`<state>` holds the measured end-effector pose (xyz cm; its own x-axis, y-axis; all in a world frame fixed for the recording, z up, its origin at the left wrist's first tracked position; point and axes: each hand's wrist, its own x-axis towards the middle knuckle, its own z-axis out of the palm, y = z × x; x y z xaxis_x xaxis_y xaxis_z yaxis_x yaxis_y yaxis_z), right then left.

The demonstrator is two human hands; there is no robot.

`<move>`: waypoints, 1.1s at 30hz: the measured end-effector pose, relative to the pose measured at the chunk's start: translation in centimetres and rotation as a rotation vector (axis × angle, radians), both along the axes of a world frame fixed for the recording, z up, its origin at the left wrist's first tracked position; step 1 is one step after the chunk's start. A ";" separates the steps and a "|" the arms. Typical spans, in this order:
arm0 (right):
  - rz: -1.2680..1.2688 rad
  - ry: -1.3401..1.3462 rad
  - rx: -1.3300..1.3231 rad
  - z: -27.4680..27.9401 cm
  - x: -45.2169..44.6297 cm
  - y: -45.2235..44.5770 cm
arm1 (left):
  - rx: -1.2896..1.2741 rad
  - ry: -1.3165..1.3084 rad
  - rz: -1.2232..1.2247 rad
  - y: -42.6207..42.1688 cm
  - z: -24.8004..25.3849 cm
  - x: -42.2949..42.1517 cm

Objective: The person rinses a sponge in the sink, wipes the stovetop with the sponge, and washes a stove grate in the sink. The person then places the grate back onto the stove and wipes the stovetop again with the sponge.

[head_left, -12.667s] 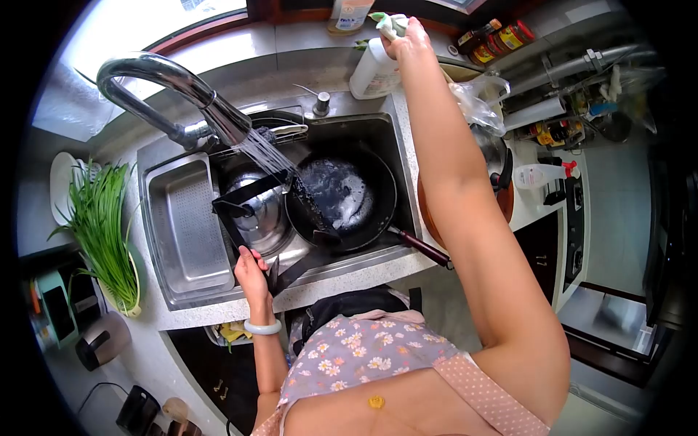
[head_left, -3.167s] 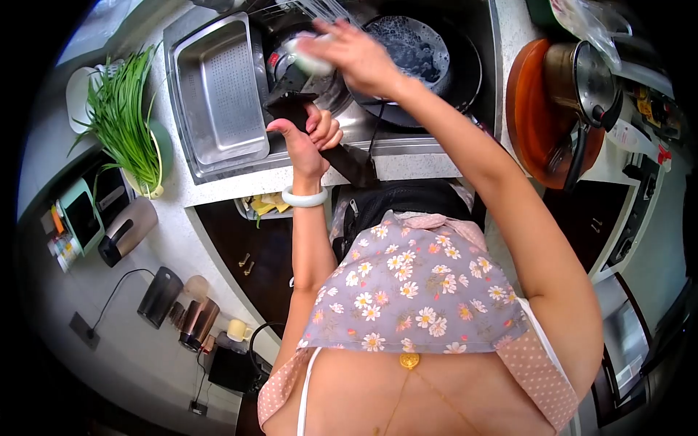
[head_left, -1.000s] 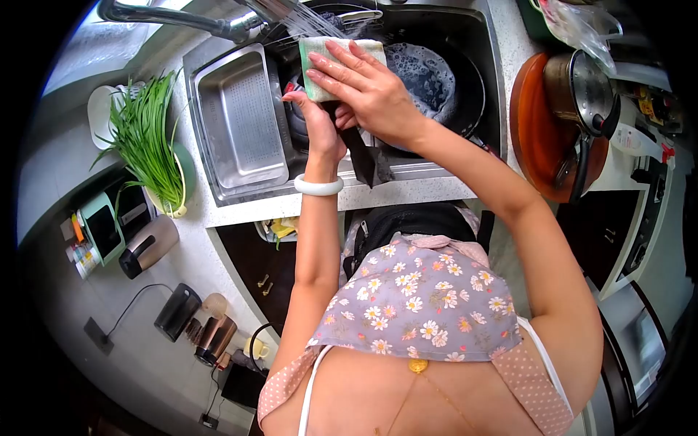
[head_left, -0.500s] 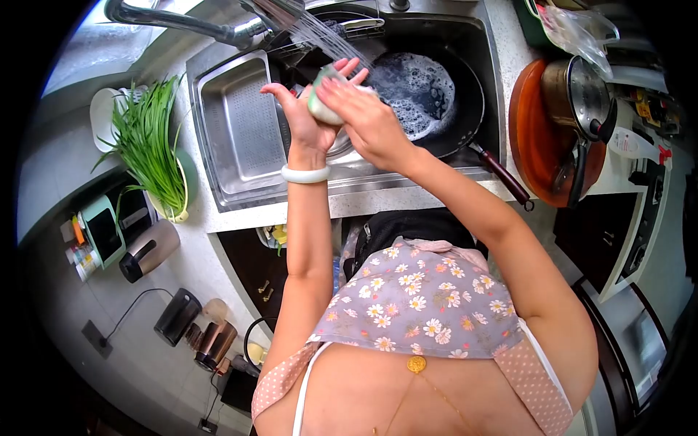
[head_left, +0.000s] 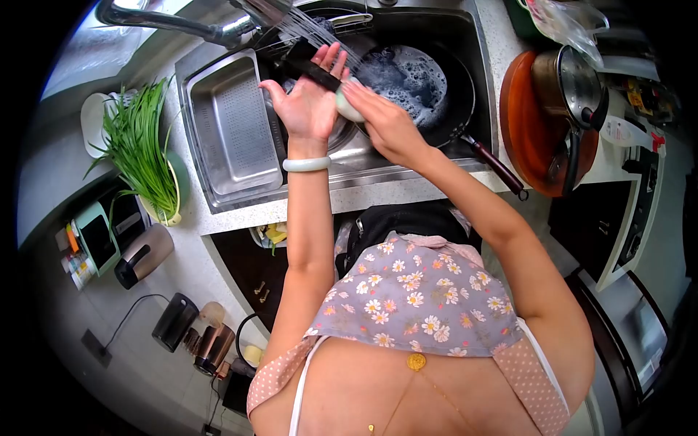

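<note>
A: Where is the piece being worked on?

B: The black strip-like piece is over the far part of the sink, between the perforated steel tray on the left and the pan of foamy water on the right.

A: And the fingers?

B: The left hand is palm up, fingers spread and thumb stuck well out, with the piece lying across the fingers. I can't tell how firmly they grip it. The right hand has its fingers close together over a white-and-green cloth, at the piece's near right end.

A: So which step?

B: Wiping, I'd judge, with the water stream falling just beyond the 2 hands.

A: What does the next move call for?

B: A surer left-hand hold, I'd say, so wet pressure doesn't push the piece off the fingers.

A: Any writing?

B: None I can read. The spray bottle on the right has print, but it's too small; no brand is legible.
</note>
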<state>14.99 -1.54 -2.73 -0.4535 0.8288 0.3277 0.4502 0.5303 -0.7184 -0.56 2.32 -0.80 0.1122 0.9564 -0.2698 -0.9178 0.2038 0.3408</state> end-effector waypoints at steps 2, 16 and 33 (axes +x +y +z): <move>-0.011 0.049 0.032 0.8 -1.8 1.0 | 0.009 0.009 0.005 0.1 0.0 -0.2; 0.039 -0.030 0.062 1.1 -1.8 0.4 | 0.018 -0.068 0.095 -1.0 -0.4 -0.7; -0.270 -0.010 -0.308 -0.8 3.1 5.7 | 0.132 -0.289 -0.097 -1.0 0.2 -2.0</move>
